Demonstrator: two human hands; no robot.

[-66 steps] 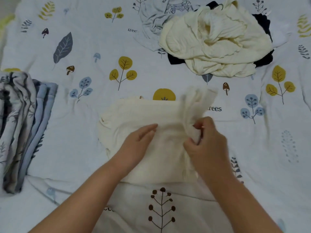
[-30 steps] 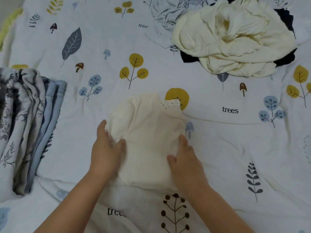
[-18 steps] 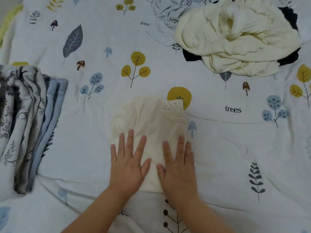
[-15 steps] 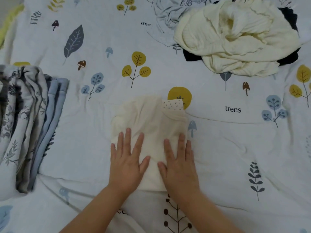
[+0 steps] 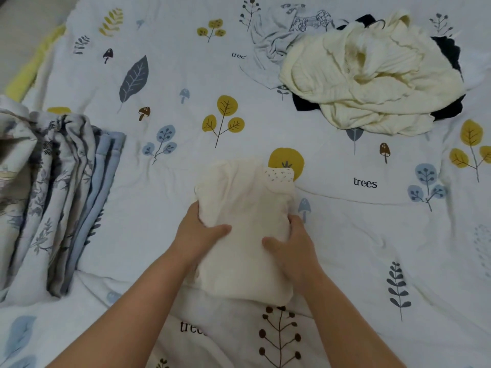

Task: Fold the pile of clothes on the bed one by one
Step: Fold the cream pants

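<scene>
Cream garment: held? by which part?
Yes. Both hands grip the folded cream garment: left hand on its left edge, right hand on its right edge.

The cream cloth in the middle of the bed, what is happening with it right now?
A person is folding clothes on the bed. Both hands grip the folded cream garment by its sides: the left hand on its left edge, the right hand on its right edge, thumbs on top. An unfolded pile waits at the upper right, with a cream piece on top. Folded bedding lies at the left.
</scene>
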